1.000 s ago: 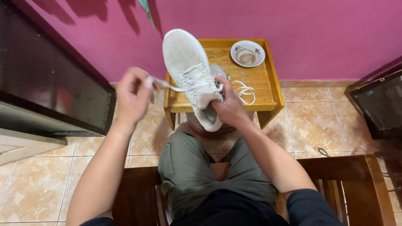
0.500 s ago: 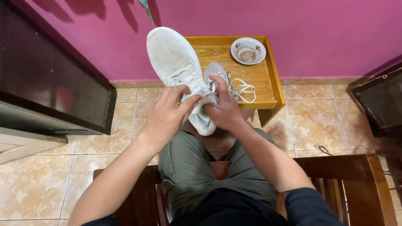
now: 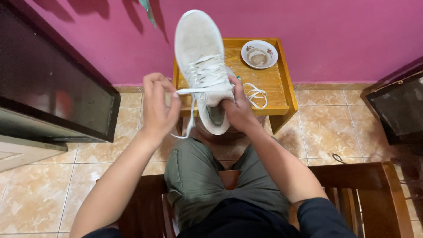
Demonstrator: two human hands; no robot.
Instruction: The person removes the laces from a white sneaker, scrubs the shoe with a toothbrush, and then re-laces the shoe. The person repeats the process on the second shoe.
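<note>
white shoe | right grip clasps its heel; left grip pinches lace; fingertips hidden

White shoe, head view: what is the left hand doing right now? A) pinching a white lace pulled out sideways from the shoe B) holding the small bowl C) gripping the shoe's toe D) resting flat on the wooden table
A: the left hand pinches the white lace stretched sideways from the white shoe, while the right hand grips the shoe near its opening.
</note>
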